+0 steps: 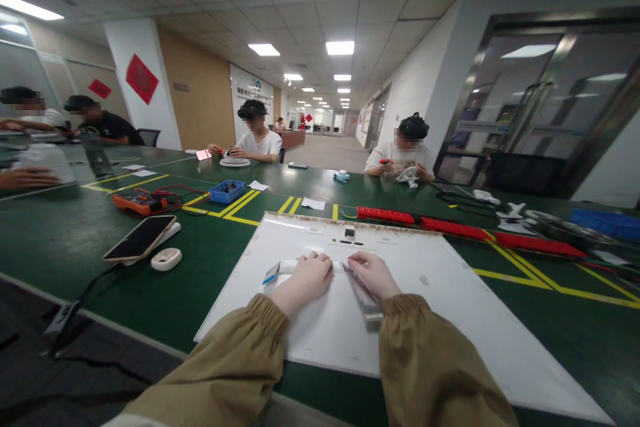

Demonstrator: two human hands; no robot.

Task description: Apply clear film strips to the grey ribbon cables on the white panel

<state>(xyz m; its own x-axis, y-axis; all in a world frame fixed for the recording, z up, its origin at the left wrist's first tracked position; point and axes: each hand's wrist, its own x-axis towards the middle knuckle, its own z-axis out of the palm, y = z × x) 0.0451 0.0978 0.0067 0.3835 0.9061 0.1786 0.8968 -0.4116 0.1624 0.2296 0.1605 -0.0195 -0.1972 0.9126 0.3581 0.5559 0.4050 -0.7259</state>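
Note:
A large white panel (415, 320) lies on the table under both hands. My left hand (310, 277) rests palm down on it, fingers slightly bent and lying over a white flat ribbon cable (286, 267). A blue-tipped end (271, 273) of that cable sticks out left of the hand. My right hand (373, 272) is closed, with thumb and fingers pinched at the upper end of a clear greyish strip (367, 303). The strip slants down toward my right sleeve; its exact kind is unclear. Both hands are close together, with a short piece of the cable between them.
On the green table (210, 280) are a phone (141, 239), a white rounded case (167, 259), an orange multimeter (139, 201) and a blue bin (227, 191). Red power strips (453, 228) run behind the panel. Several people sit around the table; two work opposite.

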